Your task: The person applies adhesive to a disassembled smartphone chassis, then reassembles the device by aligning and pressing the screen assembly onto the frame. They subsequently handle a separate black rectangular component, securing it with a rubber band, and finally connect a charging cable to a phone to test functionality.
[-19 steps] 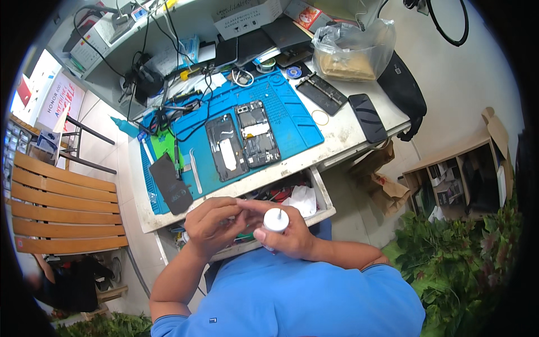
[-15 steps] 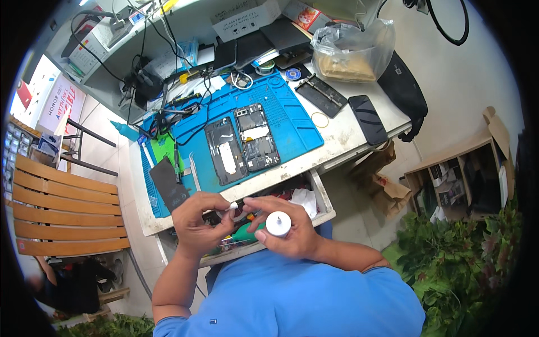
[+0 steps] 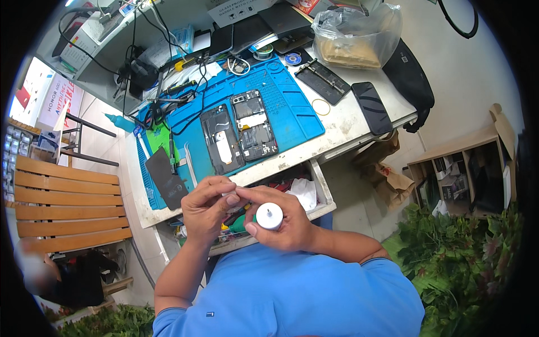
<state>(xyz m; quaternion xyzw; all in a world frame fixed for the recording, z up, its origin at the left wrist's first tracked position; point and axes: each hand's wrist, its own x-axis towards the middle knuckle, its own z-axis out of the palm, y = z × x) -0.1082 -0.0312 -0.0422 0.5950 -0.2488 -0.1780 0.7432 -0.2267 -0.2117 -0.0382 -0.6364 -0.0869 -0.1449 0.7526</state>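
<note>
Your right hand (image 3: pixel 281 222) grips a round white container (image 3: pixel 269 215) | left hand (image 3: pixel 206 209) pinches its tip | open drawer (image 3: pixel 323 191) below, opened phones (image 3: pixel 238 132) beyond.

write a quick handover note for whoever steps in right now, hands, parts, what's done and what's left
Left hand: raised over the open drawer, fingertips pinching something small; what it is cannot be told.
Right hand: holds a small white round container, fingertips meeting the left hand's.
Parts: opened phone and its other half lie side by side on the blue mat. Dark panel at the mat's left end, tweezers beside it.
Done: phone is open.
Left: phone not yet closed up.
</note>
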